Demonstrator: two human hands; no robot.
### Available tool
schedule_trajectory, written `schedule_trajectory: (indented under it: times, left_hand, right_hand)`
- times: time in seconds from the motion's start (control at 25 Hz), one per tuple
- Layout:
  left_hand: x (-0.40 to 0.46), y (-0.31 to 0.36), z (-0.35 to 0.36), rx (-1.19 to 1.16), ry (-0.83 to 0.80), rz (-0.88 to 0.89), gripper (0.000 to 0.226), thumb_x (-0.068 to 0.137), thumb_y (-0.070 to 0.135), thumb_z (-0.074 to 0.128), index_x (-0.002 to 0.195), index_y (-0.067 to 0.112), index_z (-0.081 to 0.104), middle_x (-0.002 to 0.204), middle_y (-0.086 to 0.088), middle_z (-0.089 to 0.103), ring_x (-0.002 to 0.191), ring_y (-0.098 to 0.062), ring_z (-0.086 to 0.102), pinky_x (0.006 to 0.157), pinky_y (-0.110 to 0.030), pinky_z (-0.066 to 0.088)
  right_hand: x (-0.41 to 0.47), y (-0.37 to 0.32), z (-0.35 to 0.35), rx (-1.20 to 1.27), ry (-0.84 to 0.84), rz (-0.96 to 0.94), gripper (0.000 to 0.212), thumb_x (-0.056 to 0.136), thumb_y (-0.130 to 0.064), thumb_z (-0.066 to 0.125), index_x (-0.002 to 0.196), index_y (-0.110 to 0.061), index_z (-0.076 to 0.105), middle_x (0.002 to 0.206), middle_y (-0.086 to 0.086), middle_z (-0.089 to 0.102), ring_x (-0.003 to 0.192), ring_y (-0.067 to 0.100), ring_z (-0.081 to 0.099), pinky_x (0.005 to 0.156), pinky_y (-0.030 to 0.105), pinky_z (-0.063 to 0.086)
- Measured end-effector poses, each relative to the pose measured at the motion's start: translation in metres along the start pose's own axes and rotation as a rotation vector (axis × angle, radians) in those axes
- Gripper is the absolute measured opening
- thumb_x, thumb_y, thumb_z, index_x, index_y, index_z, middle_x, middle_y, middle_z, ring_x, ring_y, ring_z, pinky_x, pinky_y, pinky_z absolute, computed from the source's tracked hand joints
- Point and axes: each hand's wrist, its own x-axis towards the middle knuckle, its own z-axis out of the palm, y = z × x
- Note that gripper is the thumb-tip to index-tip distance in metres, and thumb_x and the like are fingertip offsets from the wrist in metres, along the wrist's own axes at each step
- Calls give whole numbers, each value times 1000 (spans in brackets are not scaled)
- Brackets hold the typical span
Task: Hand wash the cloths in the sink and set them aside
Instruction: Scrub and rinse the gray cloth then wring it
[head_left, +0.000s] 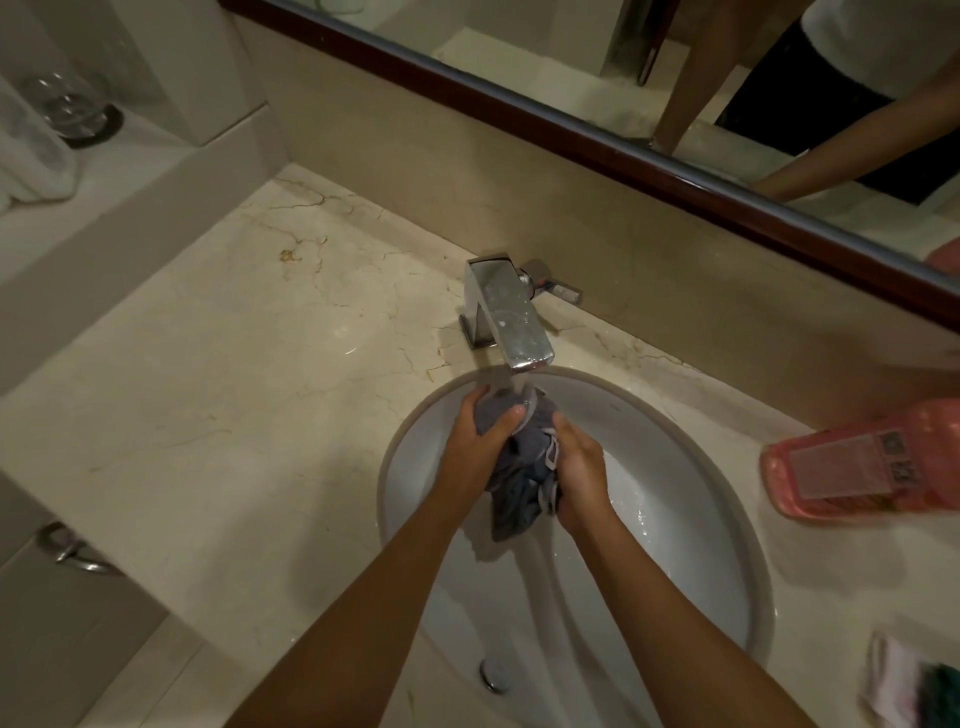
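Observation:
A wet grey cloth (519, 483) hangs bunched over the white oval sink (675, 467), right under the spout of the chrome tap (506, 312), where water runs onto its top. My left hand (480, 436) grips the upper part of the cloth, thumb across the front. My right hand (582, 467) grips the cloth's right side a little lower. The lower end of the cloth dangles free between my wrists.
A pink bottle (862, 460) lies on its side on the marble counter (234, 389) right of the sink. Folded cloths (914, 686) lie at the counter's front right. A glass (65, 104) stands on a shelf at far left. A mirror runs along the back wall.

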Motion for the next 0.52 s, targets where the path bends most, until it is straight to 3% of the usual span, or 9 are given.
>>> schedule_trajectory:
  times: [0.08, 0.24, 0.4, 0.44, 0.52]
  left_hand:
    - [-1, -2, -3, -11, 5, 17, 58, 91, 33, 72, 141, 21, 47, 125, 2, 63, 108, -13, 65, 73, -12, 54]
    - [-3, -4, -3, -194, 57, -38, 15, 96, 30, 67, 104, 19, 72, 97, -5, 78, 93, -24, 75, 70, -28, 59]
    - [-1, -1, 0, -191, 179, -127, 34, 100, 36, 58, 82, 16, 79, 82, -9, 78, 80, -28, 76, 70, -36, 60]
    - [-1, 0, 2, -215, 173, -128, 36, 100, 36, 58, 81, 15, 79, 83, -12, 77, 80, -31, 76, 72, -38, 60]
    - [-2, 6, 6, -284, 118, -132, 40, 101, 38, 56, 83, 13, 81, 88, -17, 77, 82, -35, 75, 74, -40, 61]
  right_hand:
    - [-3, -4, 0, 37, 26, 36, 28, 101, -33, 57, 96, -13, 75, 83, 7, 78, 74, 19, 76, 56, 22, 57]
    - [-9, -15, 0, 141, -29, 107, 31, 100, -35, 58, 96, -10, 75, 91, 14, 78, 82, 27, 76, 69, 34, 60]
    - [-8, -19, -9, -76, -48, 87, 34, 100, -44, 52, 90, -21, 75, 84, 5, 78, 71, 14, 75, 53, 22, 55]
    - [-8, -20, -8, -99, -90, 87, 37, 101, -48, 49, 99, -22, 75, 92, 5, 78, 76, 15, 75, 55, 22, 56]
    - [-5, -25, -7, -71, -198, 70, 38, 100, -49, 50, 120, -24, 71, 115, 7, 75, 97, 18, 74, 75, 29, 60]
